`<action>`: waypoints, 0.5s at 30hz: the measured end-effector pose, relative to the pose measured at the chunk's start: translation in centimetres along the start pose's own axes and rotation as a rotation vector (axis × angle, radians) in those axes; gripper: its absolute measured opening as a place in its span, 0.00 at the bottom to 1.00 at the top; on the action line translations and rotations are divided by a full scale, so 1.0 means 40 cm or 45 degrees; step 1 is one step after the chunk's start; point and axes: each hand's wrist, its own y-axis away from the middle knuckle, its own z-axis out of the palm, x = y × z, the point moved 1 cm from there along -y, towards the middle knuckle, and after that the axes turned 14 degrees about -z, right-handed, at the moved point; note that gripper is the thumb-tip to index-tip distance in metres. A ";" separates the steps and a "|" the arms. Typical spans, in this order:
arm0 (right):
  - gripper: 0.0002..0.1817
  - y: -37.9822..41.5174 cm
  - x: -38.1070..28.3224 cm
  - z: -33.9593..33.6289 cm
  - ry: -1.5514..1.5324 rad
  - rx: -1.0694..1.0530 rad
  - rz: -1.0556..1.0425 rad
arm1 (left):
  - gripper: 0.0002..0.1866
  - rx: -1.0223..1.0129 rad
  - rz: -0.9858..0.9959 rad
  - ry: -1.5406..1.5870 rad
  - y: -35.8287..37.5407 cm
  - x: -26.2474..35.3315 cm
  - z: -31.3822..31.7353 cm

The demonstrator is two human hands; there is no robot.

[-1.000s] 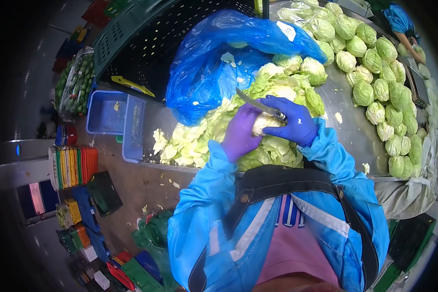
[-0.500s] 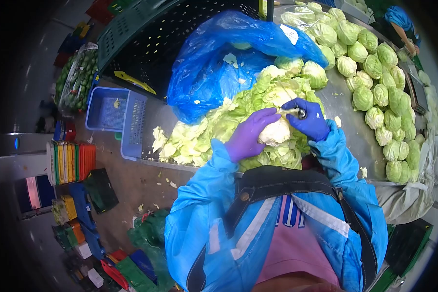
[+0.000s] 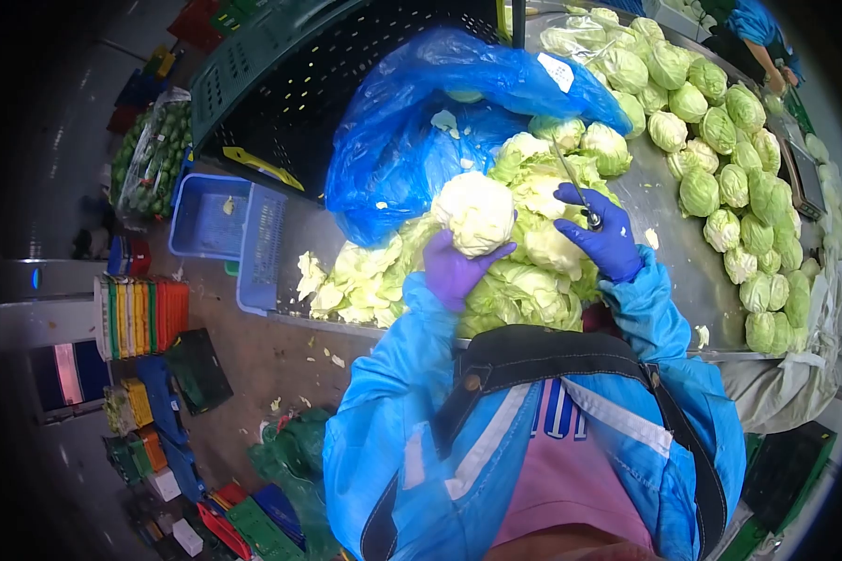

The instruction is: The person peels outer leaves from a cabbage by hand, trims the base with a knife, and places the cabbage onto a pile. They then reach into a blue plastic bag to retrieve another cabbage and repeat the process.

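In my gloved left hand point(image 3: 456, 271) rests a pale, trimmed cabbage point(image 3: 474, 213), cupped from below. My gloved right hand point(image 3: 608, 238) grips a knife point(image 3: 571, 173) by its handle, with the thin blade pointing up and away from me. Beneath both hands lies a heap of loose cabbage leaves point(image 3: 524, 297). Just beyond the held cabbage, an opened blue plastic bag point(image 3: 384, 159) has a few leaf scraps on it.
Many whole cabbages point(image 3: 699, 192) cover the right side of the metal table point(image 3: 669, 280). A dark perforated crate point(image 3: 290, 112) stands behind the bag, and a blue basket point(image 3: 210, 220) sits at the left. Another person's arm point(image 3: 767, 65) shows at the far right.
My left hand has turned palm up and brought the cabbage up and left, toward the blue bag. The right hand has drawn apart from it, and the knife blade now shows.
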 end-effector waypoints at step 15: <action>0.36 0.084 0.076 -0.067 -1.342 0.449 0.511 | 0.38 0.207 -0.515 -1.176 -0.070 -0.077 0.150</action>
